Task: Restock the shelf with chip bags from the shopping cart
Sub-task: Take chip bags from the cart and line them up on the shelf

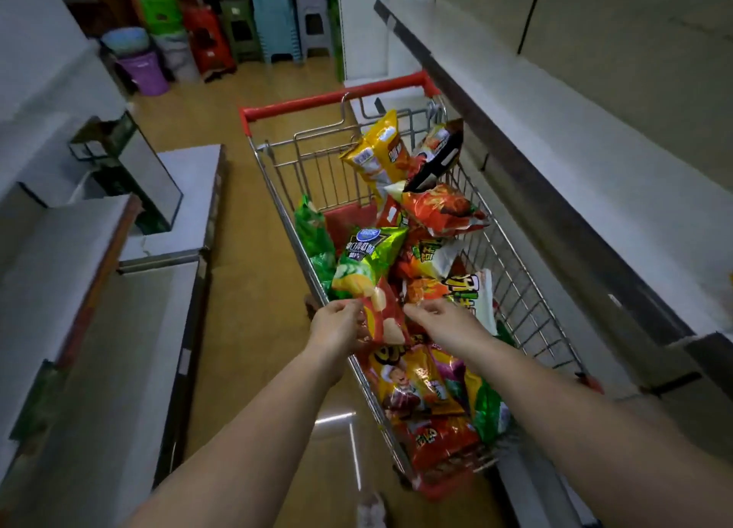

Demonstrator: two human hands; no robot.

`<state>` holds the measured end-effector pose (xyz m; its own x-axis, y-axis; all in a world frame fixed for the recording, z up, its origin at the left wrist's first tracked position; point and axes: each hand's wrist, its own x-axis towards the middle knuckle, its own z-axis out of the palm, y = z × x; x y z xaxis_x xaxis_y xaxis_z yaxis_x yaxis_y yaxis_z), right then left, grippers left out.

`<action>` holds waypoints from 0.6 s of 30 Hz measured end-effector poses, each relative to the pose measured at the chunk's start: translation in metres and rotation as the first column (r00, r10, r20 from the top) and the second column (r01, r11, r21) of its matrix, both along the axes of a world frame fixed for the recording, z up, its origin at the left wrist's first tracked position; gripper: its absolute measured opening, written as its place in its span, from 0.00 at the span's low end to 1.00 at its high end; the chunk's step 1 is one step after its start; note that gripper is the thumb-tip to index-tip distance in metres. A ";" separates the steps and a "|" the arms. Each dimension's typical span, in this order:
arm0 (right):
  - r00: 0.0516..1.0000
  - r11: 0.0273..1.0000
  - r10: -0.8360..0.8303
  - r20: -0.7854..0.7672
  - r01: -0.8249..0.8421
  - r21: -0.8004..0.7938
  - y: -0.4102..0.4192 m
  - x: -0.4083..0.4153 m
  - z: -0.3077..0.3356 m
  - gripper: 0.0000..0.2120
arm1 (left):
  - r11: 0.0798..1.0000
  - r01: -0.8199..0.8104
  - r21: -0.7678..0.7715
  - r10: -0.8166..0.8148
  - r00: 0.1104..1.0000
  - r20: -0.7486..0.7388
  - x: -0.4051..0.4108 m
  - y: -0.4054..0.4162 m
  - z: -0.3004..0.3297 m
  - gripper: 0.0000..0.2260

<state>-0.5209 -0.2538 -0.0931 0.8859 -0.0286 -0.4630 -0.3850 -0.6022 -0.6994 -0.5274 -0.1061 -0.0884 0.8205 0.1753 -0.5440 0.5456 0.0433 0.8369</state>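
Running along the right, the long grey metal shelf (555, 162) shows no chip bags on the part in view, so restocking reads as barely started; nearly everything is left to move.

The wire shopping cart with red handle (527, 273) stands just beside the shelf, loaded well up. Visible bags, rough count: about a dozen. One yellow bag (377, 150) upright at the far end, roughly six or seven red/orange ones through the middle and near end, three or four green ones. Overlaps hide more, so exact total can't be told.

Both forearms reach in from the near end. Left hand (337, 323) and right hand (434, 313) each have fingers curled onto the red chip bag with chip picture (384, 317), one per side, held at the cart's left rim above the pile. The glossy green chip bag (369, 254) sits right behind it, touching. One bag in hand, not yet at the shelf.
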 end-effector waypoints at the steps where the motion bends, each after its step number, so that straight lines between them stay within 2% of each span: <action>1: 1.000 1.000 -0.003 -0.025 0.002 -0.018 0.004 0.008 -0.006 0.23 | 1.000 0.000 -0.006 -0.001 1.000 -0.022 0.011 0.004 -0.008 0.04; 6: 0.994 0.998 -0.035 -0.101 0.030 -0.047 0.012 0.040 -0.037 0.21 | 1.000 0.014 -0.001 -0.014 0.991 -0.131 0.051 0.008 -0.047 0.06; 11: 0.990 0.997 -0.068 -0.123 0.063 -0.047 0.016 0.066 -0.065 0.26 | 1.000 0.014 0.000 -0.014 0.982 -0.189 0.073 -0.002 -0.073 0.09; 18: 0.994 0.999 -0.015 -0.110 0.010 -0.047 0.028 0.093 -0.096 0.34 | 0.999 -0.052 0.011 0.053 0.958 -0.281 0.079 -0.010 -0.085 0.17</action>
<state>-0.4283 -0.2261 -0.1891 0.8290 -0.0633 -0.5556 -0.4660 -0.6274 -0.6238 -0.4487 -0.1159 -0.1739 0.6244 0.2166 -0.7505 0.7557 0.0755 0.6505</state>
